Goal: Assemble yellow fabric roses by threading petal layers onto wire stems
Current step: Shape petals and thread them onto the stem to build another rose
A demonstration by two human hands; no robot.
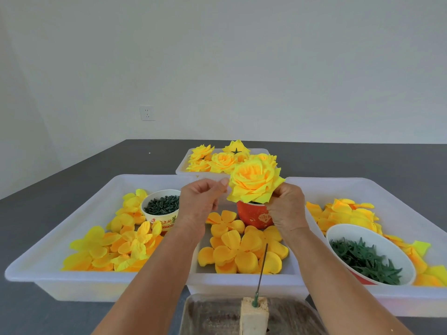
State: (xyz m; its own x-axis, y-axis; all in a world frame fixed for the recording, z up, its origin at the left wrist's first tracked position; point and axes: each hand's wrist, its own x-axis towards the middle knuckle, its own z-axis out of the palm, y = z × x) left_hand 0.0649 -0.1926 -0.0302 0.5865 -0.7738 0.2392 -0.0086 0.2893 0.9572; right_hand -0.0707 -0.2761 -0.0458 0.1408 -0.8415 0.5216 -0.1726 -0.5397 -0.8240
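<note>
Rose (255,182), yellow fabric, fully layered: held up over the middle tray, in front of the far tray of finished roses (217,159).

Head view, entries:
- Right hand (287,209): grip curled under the bloom from behind; whatever it pinches beneath is hidden by petals.
- Left hand (200,201): thumb and forefinger pinch the bloom's left outer petal edge.
- Wire spike (263,267): bare, upright in a block (254,313) at the near edge, nothing threaded on it.
- Loose petal layers (242,250): heaped in the middle tray; more in the left tray (29,269).
- Red cup (254,215): directly under the bloom.
- Bowl of green calyx stars (367,259): right tray.

Risks, judged: a pull on the pinched petal could skew or slip a layer; a loosened right grip would drop the bloom onto the red cup; a lowered forearm could meet the bare spike.
</note>
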